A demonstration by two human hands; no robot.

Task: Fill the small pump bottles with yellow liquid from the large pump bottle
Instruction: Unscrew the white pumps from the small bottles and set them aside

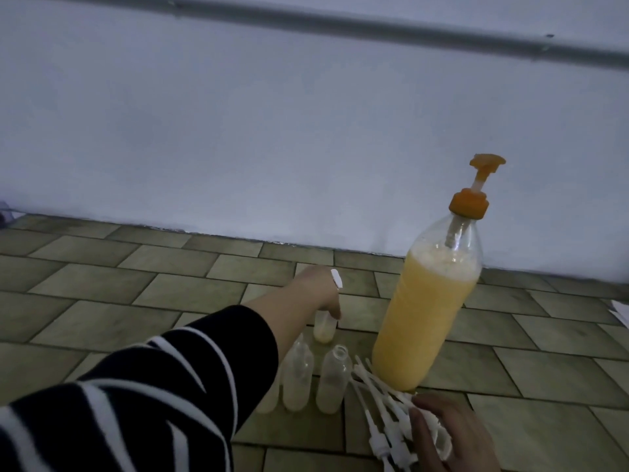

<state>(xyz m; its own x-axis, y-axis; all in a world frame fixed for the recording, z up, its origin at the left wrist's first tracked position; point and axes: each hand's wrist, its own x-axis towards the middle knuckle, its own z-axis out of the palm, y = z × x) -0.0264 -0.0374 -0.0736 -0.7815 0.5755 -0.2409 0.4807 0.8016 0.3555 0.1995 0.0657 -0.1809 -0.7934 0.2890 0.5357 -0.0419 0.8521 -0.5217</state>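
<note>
The large pump bottle [429, 308] stands on the tiled floor at the right, mostly full of yellow liquid, with an orange pump head on top. My left hand [315, 291] reaches forward from a striped sleeve and grips the top of a small bottle [324, 330] that holds a little yellow liquid; a white pump head pokes out above the hand. Two small open clear bottles [332, 379] stand nearer to me, a third half hidden by my sleeve. My right hand [449, 434] rests on a pile of white pump tops [384, 413] at the bottom right.
The floor is brown-green tile [136, 301]. A pale wall [238, 131] rises just behind the bottles, with a grey pipe [340, 23] running across its top. Something white [621, 311] lies at the right edge.
</note>
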